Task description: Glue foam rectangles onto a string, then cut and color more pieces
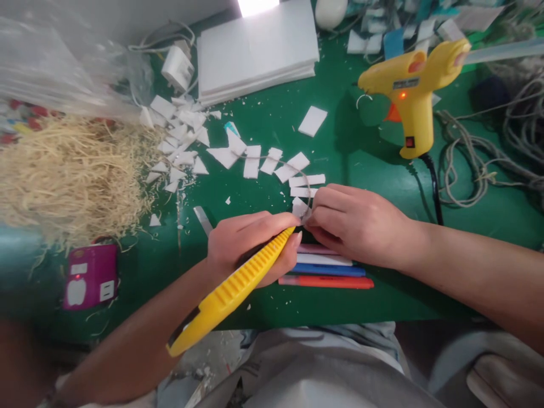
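Observation:
My left hand (pixel 253 238) is wrapped round a yellow utility knife (pixel 238 289), its ribbed handle slanting down toward me. The thumb and fingertips of that hand meet the end of a thin string (pixel 301 169). Pinched at the same spot, my right hand (pixel 352 224) has closed fingers on the string, close to a small white foam piece (pixel 300 206). Along the curved string sit several white cut pieces (pixel 253 161), running away to the upper left. The knife's blade is hidden behind my fingers.
A yellow glue gun (pixel 414 93) with a lit red light stands at the right, its black cord trailing down. Markers (pixel 331 281) lie below my hands. White scraps (pixel 185 130), straw-like shreds (pixel 76 175), a purple box (pixel 90 276) and stacked white sheets (pixel 255 48) surround the work.

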A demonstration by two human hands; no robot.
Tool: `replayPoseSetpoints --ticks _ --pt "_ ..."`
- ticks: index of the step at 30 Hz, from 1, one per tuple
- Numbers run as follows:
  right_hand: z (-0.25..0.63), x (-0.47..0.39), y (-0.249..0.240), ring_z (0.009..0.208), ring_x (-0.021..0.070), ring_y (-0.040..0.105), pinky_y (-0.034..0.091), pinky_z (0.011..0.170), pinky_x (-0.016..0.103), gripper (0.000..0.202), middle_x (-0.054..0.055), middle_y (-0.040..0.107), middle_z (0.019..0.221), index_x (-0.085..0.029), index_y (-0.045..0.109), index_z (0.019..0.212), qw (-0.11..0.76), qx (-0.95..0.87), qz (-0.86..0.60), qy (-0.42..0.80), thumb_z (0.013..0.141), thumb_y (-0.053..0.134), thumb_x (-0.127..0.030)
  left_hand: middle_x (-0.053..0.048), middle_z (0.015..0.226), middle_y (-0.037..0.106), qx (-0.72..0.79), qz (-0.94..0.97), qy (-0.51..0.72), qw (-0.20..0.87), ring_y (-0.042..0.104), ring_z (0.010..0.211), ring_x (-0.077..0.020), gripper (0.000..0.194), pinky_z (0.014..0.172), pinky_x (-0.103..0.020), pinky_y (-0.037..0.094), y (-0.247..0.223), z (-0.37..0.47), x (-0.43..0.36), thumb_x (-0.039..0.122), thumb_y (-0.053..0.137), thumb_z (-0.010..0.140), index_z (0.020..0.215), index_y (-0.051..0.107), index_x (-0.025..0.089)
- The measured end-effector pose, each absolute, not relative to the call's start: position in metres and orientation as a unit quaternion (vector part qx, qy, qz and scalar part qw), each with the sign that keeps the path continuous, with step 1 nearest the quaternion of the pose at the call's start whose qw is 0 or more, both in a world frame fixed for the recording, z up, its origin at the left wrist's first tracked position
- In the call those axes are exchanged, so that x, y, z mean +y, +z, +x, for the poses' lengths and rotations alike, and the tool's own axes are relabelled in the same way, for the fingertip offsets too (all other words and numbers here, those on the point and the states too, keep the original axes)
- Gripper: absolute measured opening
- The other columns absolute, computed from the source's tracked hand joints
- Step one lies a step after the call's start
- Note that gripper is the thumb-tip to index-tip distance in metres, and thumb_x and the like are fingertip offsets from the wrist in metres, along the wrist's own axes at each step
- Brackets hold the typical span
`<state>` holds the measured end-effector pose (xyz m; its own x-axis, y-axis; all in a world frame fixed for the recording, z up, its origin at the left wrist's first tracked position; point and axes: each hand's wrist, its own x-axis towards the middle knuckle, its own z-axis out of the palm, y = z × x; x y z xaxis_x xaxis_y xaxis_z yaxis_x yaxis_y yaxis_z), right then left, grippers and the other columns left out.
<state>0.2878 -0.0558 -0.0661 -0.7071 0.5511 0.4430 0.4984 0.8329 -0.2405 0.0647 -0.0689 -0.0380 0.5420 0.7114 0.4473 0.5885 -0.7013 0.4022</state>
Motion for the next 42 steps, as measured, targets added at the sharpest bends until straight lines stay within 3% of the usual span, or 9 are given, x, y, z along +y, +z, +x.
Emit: replayPoseSetpoints --ticks 9,17,32,42 --pt "0.288 -0.056 -0.064 0.067 0.016 0.047 0.042 0.058 0.027 0.033 0.004 0.056 0.072 -0.014 0.066 0.074 0.268 -0.92 -0.284 0.036 0.102 0.048 -0.012 0.004 0.07 0.077 0.359 0.866 0.335 0.094 0.071 0.054 -0.0114 0.011 0.053 -0.019 0.058 -0.045 0.065 -0.066 0.023 0.059 0.093 0.094 0.07 0.024" --pt "0.287 -0.055 -0.065 0.068 0.0165 0.047 0.043 0.058 0.027 0.036 0.005 0.056 0.074 -0.015 0.066 0.075 0.267 -0.921 -0.281 0.036 0.105 0.045 -0.015 0.003 0.078 0.08 0.384 0.868 0.294 0.115 0.074 0.062 -0.011 0.011 0.062 -0.018 0.061 -0.037 0.064 -0.068 0.023 0.061 0.094 0.095 0.072 0.022" --pt "0.287 -0.057 -0.066 0.069 0.016 0.047 0.042 0.059 0.027 0.033 0.003 0.054 0.074 -0.017 0.063 0.076 0.261 -0.919 -0.291 0.042 0.103 0.046 -0.012 0.001 0.078 0.08 0.339 0.893 0.286 0.079 0.074 0.061 -0.0115 0.007 0.064 -0.018 0.062 -0.036 0.065 -0.069 0.019 0.064 0.094 0.097 0.07 0.02" --pt "0.286 -0.057 -0.065 0.069 0.0168 0.049 0.044 0.058 0.028 0.037 0.006 0.058 0.075 -0.015 0.065 0.076 0.272 -0.919 -0.282 0.046 0.106 0.044 -0.017 0.002 0.07 0.074 0.32 0.911 0.252 0.061 0.067 0.054 -0.0098 0.008 0.055 -0.018 0.057 -0.031 0.07 -0.065 0.019 0.06 0.095 0.093 0.068 0.017"
